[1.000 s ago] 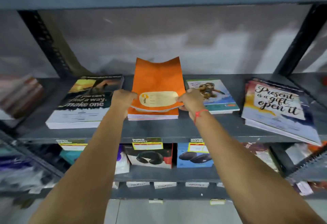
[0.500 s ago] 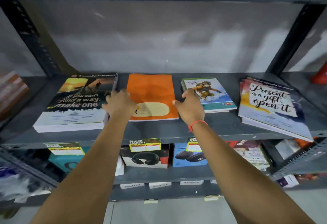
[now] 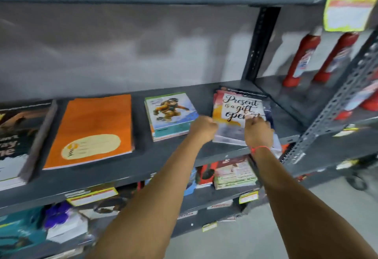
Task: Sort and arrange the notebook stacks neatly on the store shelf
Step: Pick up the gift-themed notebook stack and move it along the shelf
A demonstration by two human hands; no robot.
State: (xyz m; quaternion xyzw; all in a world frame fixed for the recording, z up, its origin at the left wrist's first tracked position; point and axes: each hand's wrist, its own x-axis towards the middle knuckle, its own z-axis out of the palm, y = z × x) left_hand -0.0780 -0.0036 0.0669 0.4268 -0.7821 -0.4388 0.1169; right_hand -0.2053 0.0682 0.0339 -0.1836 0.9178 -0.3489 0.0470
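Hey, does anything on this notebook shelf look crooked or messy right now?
Yes. The "Present is a gift" stack at the right end is fanned, covers slipping apart unevenly, its front corner overhanging the shelf edge. Both hands are on it. The orange stack lies flat and even.

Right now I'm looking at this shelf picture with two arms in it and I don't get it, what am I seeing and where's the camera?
The camera sits on a person's head, looking forward and down, so the two bare arms are that person's own. No machine is involved. Both hands reach to a grey metal shelf holding notebook stacks: an orange stack, a cartoon-cover stack, and a fanned, untidy stack reading "Present is a gift". The left hand and right hand, with a red thread at its wrist, rest on that last stack. The blur hides whether the fingers grip it. Red bottles stand further right.
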